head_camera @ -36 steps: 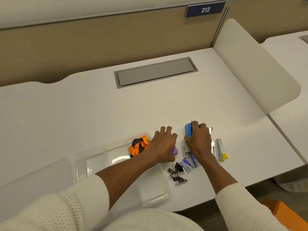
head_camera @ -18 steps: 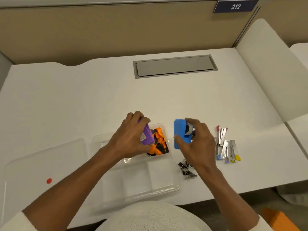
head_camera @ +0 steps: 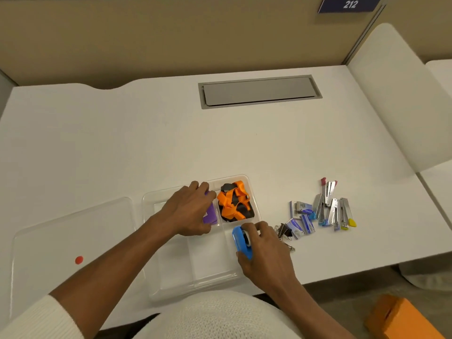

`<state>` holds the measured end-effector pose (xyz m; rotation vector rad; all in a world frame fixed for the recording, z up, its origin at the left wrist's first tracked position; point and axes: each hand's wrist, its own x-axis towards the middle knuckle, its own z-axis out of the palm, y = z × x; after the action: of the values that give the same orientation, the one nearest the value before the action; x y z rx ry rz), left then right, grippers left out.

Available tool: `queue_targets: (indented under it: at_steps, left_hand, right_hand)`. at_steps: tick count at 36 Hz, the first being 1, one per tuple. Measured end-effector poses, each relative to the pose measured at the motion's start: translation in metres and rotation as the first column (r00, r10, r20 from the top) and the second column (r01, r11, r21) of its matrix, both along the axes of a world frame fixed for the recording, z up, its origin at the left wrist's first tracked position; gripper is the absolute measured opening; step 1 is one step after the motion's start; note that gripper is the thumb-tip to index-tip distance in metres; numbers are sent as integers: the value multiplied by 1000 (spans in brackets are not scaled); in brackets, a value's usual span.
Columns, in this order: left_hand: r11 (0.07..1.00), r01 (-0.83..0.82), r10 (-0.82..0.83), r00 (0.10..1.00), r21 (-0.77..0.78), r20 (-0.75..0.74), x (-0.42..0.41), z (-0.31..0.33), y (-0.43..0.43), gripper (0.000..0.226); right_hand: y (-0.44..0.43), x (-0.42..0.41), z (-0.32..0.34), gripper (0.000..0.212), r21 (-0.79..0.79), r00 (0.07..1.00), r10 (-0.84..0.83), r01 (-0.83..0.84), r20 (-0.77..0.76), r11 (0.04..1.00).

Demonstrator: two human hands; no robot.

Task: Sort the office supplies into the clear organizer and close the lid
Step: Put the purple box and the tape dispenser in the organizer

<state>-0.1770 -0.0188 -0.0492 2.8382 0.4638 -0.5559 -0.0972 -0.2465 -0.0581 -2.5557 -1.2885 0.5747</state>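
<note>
Right hand (head_camera: 265,253) grips blue tape dispenser (head_camera: 241,242) at the clear organizer's (head_camera: 156,285) near-right compartment. Left hand (head_camera: 188,211), fingers curled, holds purple item (head_camera: 210,215) over a far compartment. Lid (head_camera: 68,231) lies left. White desk (head_camera: 146,143); tan partition (head_camera: 146,33) beyond.

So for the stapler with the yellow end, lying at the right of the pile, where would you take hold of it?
Probably the right hand, once free, pinching the yellow stapler across its narrow metal body near the middle, coming from above and from its right. It lies flat, long axis running away from the person, with other staplers crowding its left side; the right side faces bare desk.
</note>
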Motion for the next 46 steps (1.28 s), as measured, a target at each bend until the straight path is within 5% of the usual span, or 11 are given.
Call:
queue_targets:
  at_steps: [16, 29, 33, 38, 46]
  left_hand:
    - [993, -55, 53, 998, -104, -25, 1, -9, -1, 82]
    - [994, -100, 100, 995, 55, -10, 3, -2, -22, 71]
    - [984, -120, 100, 984, 131, 150, 13, 9, -39, 39]
    - [1000, 17, -19, 923, 10, 385, 40, 24, -73, 27]
    - [922, 381, -385, 894, 65, 228, 101, 15, -133, 52]
  right_hand:
    - [5, -15, -32, 66, -122, 990, 104, -92, 96, 988]
    - [-16, 2, -4, 38, 123, 997, -67, 63, 32, 990]
    - [-38, 20, -4, 31, 220, 977, -213, 202, 26, 954]
    - [-74, 47, -19, 50, 202, 901, -433, 428, -20, 881]
    - [-97, 60, -44, 72, 120, 844, -523, 535, -121, 836]
